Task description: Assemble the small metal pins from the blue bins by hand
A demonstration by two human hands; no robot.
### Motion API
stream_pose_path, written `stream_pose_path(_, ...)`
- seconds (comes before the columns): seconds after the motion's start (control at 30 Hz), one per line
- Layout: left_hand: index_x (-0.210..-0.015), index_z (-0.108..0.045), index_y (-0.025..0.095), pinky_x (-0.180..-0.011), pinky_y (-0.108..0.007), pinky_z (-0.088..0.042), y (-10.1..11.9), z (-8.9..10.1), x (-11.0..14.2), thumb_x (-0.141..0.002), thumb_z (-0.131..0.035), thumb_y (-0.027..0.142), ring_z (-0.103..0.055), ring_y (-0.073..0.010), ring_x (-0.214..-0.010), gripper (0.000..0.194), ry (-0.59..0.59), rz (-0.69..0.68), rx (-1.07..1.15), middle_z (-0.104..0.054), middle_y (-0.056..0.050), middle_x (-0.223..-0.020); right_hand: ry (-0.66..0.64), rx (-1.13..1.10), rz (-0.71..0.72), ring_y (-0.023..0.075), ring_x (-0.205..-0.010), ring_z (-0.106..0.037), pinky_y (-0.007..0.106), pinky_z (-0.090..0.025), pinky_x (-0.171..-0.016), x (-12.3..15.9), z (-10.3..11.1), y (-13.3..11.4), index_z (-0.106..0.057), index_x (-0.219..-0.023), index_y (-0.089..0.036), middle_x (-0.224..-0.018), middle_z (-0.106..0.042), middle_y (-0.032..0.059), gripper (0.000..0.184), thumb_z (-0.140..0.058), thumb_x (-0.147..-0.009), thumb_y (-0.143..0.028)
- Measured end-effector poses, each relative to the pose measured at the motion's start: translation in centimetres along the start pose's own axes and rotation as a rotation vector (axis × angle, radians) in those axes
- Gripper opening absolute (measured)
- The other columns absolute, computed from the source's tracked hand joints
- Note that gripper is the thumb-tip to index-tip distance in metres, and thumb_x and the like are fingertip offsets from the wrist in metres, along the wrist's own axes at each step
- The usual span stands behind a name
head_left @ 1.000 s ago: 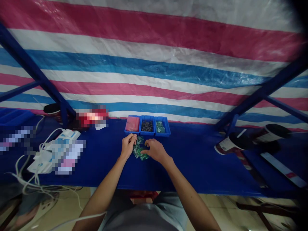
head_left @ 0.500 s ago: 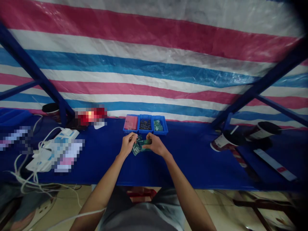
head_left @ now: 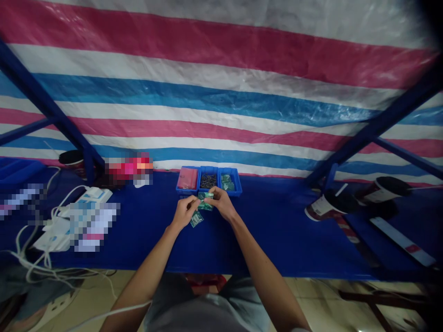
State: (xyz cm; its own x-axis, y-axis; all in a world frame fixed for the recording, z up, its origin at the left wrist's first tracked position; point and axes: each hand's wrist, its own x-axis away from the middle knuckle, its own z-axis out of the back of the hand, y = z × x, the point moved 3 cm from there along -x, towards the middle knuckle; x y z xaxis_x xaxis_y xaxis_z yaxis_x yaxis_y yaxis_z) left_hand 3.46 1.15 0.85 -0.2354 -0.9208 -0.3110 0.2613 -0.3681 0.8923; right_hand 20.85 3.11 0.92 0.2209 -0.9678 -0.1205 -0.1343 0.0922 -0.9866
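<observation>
Over the middle of the blue table, my left hand (head_left: 184, 213) and my right hand (head_left: 223, 204) pinch a small green printed packet (head_left: 206, 206) between thumbs and fingers. Another green printed piece (head_left: 196, 219) hangs or lies just below my left fingers; I cannot tell whether it joins the first. Just beyond my hands stand three blue bins side by side: a bin of pink sheets or packets (head_left: 188, 178), a bin of dark screws or nails (head_left: 208, 180) and a bin of green packets (head_left: 227, 181).
On the left, a white power strip (head_left: 92, 203) lies among tangled white cables (head_left: 26, 258). Lidded cups (head_left: 320, 210) and a phone-like slab (head_left: 401, 240) are at right. Blue frame bars (head_left: 377, 122) slant up both sides before a striped sheet (head_left: 221, 92).
My right hand has shifted slightly left and up, its fingers now pinching the upper packet. The green pieces have turned and spread apart under my left fingers. The view has moved slightly.
</observation>
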Motion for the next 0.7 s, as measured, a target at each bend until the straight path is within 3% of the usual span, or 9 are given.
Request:
stream_pose_path(0.13, -0.070, -0.059, 0.016, -0.057, -0.023, -0.034, -0.3, 0.0, -0.1, -0.095, -0.054, 0.042, -0.049, -0.0114, -0.053, 0.036, 0.050, 0.014, -0.015, -0.056, 0.002, -0.058, -0.043, -0.002, -0.047, 0.0106, -0.057, -0.046, 0.022, -0.040, -0.052, 0.0, -0.2, 0.5, -0.054, -0.081, -0.020, -0.069, -0.053, -0.0040, 0.046, -0.081, -0.068, -0.054)
stream_pose_path(0.3, -0.074, -0.060, 0.016, -0.057, -0.023, -0.036, -0.5, 0.4, 0.0, -0.095, -0.054, 0.043, -0.050, -0.0121, -0.055, 0.034, 0.131, 0.055, 0.027, -0.054, 0.002, -0.059, -0.126, 0.133, -0.028, 0.0102, -0.053, -0.046, 0.023, -0.035, -0.051, 0.6, -0.7, 1.0, -0.058, -0.072, -0.017, -0.063, -0.055, -0.0016, 0.045, -0.067, -0.083, -0.059)
stream_pose_path(0.53, -0.068, -0.054, 0.014, -0.056, -0.022, -0.031, -0.3, -0.1, 0.1, -0.096, -0.053, 0.041, -0.043, -0.0096, -0.053, 0.039, -0.046, -0.004, -0.037, -0.049, 0.003, -0.057, -0.044, 0.141, 0.021, 0.0095, -0.052, -0.045, 0.022, -0.034, -0.051, 1.8, -0.8, 1.3, -0.062, -0.070, -0.015, -0.060, -0.054, -0.0015, 0.044, -0.065, -0.087, -0.055)
stream_pose_path(0.7, -0.074, -0.060, 0.013, -0.059, -0.023, -0.032, -0.4, -0.1, 0.1, -0.100, -0.047, 0.036, -0.045, -0.0108, -0.056, 0.037, -0.051, -0.070, -0.100, -0.051, 0.002, -0.060, -0.090, 0.112, -0.010, 0.0093, -0.052, -0.046, 0.022, -0.034, -0.051, 2.0, -1.3, 1.6, -0.062, -0.077, -0.014, -0.064, -0.057, -0.0005, 0.043, -0.062, -0.089, -0.055)
